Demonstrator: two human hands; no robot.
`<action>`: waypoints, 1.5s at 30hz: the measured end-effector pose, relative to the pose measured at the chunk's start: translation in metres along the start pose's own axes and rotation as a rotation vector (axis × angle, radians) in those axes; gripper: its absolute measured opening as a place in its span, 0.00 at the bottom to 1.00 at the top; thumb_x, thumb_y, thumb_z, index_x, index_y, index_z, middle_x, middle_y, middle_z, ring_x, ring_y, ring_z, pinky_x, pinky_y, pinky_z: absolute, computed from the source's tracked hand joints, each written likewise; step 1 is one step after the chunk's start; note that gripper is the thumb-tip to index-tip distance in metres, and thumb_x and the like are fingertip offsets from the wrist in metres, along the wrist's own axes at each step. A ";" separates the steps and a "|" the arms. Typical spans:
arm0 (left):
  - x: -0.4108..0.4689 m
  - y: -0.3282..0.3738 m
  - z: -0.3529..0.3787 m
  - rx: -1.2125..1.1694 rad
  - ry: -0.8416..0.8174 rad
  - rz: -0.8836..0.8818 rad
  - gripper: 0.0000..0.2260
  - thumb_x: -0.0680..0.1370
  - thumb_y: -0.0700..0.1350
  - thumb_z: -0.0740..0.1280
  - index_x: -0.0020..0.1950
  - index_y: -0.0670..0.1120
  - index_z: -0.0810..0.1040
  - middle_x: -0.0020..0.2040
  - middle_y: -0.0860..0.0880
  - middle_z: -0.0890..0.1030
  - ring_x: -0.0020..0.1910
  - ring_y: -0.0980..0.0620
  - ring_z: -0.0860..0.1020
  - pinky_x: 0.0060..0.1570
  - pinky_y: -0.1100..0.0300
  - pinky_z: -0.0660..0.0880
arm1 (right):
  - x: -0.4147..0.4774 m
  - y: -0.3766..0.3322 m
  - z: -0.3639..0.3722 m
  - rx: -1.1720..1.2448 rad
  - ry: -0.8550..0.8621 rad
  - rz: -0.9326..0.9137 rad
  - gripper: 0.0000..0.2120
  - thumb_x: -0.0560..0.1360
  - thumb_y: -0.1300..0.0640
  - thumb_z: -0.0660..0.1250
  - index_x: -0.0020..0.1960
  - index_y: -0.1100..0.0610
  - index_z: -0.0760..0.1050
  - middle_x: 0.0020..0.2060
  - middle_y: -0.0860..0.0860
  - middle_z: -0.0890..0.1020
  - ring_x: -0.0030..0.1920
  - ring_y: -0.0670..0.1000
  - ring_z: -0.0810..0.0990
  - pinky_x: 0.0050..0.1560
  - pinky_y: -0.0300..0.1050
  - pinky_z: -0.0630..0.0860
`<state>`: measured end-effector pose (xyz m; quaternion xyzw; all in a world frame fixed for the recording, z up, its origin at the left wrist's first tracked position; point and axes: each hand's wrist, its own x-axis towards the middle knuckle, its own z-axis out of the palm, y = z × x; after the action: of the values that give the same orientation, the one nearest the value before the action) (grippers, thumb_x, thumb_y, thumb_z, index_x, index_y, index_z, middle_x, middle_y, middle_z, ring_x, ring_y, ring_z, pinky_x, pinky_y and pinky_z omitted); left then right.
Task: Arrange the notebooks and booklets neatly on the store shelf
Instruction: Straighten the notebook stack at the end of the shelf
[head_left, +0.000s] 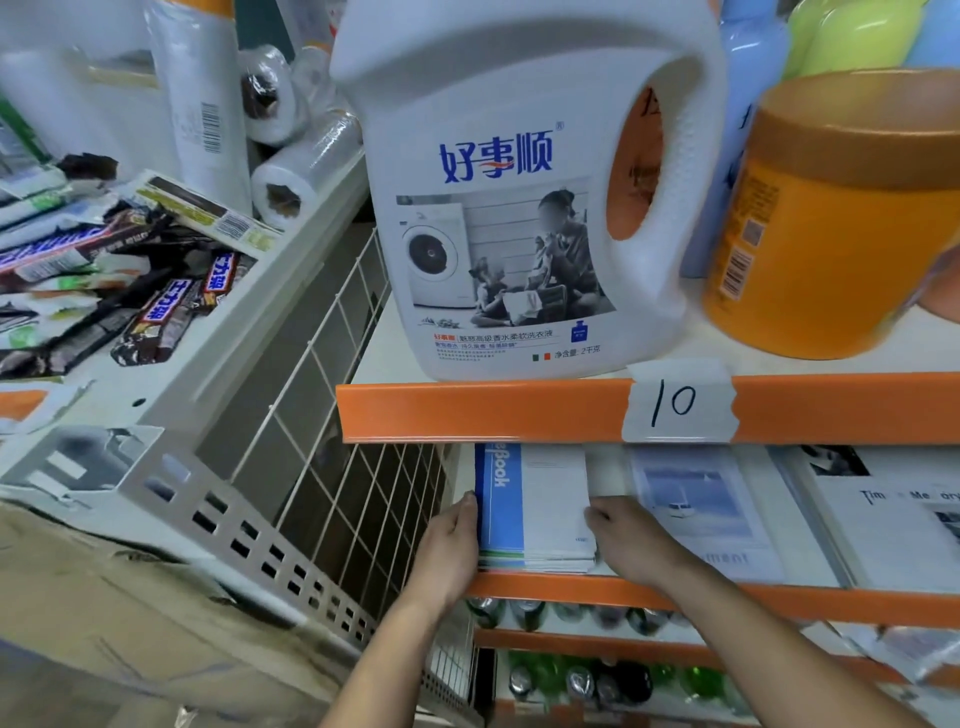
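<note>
A stack of blue-and-white notebooks (535, 506) lies flat at the left end of the middle shelf (779, 603). My left hand (449, 551) presses flat against the stack's left edge with straight fingers. My right hand (631, 543) lies on the stack's right edge, fingers curved over it, part of the hand over a booklet with a pale sky picture (696, 499). Further right lies a white booklet with black-and-white photos (883, 514). The shelf above hides the backs of all three.
On the upper orange-edged shelf (467, 410) stand a large white detergent jug (519, 182) and an orange tub (841, 218); a paper tag reads 10. A white wire divider (332, 415) and a rack of chocolate bars (130, 291) are on the left. Bottles (597, 675) fill the shelves below.
</note>
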<state>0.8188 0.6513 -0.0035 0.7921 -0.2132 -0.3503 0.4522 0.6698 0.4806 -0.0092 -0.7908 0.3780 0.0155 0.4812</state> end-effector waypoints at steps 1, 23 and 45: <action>0.000 0.000 0.000 -0.021 -0.013 -0.010 0.19 0.87 0.55 0.50 0.63 0.53 0.79 0.57 0.58 0.83 0.50 0.69 0.79 0.42 0.78 0.70 | 0.000 -0.001 0.000 0.000 -0.002 -0.002 0.19 0.85 0.58 0.53 0.35 0.55 0.65 0.31 0.52 0.69 0.32 0.48 0.67 0.32 0.41 0.61; 0.035 -0.018 0.011 -0.366 -0.143 -0.145 0.35 0.75 0.78 0.44 0.78 0.65 0.62 0.67 0.55 0.80 0.66 0.53 0.78 0.74 0.45 0.65 | 0.024 -0.012 0.022 0.738 0.029 0.245 0.26 0.84 0.40 0.52 0.80 0.43 0.54 0.77 0.43 0.64 0.78 0.52 0.60 0.76 0.53 0.56; 0.032 -0.008 0.019 -0.314 -0.105 -0.102 0.27 0.80 0.72 0.46 0.74 0.65 0.68 0.65 0.57 0.81 0.63 0.57 0.80 0.71 0.49 0.69 | 0.035 0.000 0.028 0.896 -0.035 0.248 0.16 0.84 0.42 0.56 0.70 0.36 0.67 0.67 0.45 0.78 0.68 0.54 0.74 0.74 0.61 0.66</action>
<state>0.8259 0.6233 -0.0283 0.7022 -0.1388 -0.4424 0.5403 0.7041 0.4821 -0.0382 -0.4535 0.4311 -0.0787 0.7761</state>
